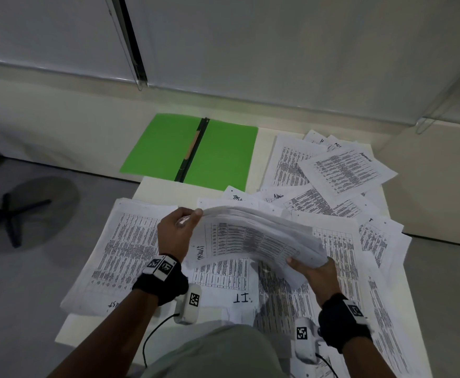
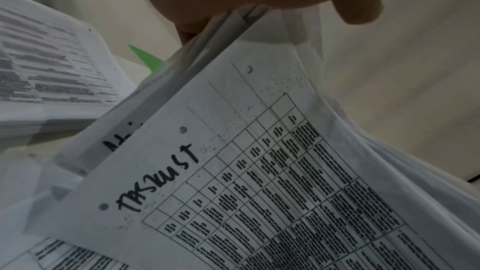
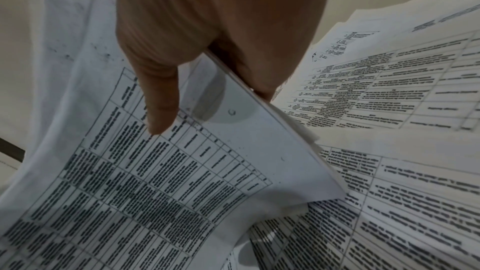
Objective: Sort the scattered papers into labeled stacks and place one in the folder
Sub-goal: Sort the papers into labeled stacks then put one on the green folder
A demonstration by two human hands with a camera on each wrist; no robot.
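I hold a sagging bundle of printed sheets (image 1: 253, 236) above the table, its near sheet hand-marked "TASKLIST" (image 2: 158, 180). My left hand (image 1: 181, 222) grips the bundle's far left corner; the left wrist view shows the sheet edges pinched under the fingers (image 2: 202, 17). My right hand (image 1: 309, 266) pinches the near right edge, thumb (image 3: 161, 100) on top and fingers beneath. A green folder (image 1: 223, 156) lies open at the table's far end, a dark spine down its middle. More printed papers lie scattered on the table: a stack at the left (image 1: 119, 252), a sheet marked "IT" (image 1: 243, 297), and a loose pile at the right (image 1: 340, 173).
The pale table (image 1: 262, 159) is narrow; grey floor lies on both sides. A dark chair base (image 1: 8, 214) stands on the floor at the left. A wall with a low ledge (image 1: 59, 105) runs behind the table. Papers overhang the table's left and right edges.
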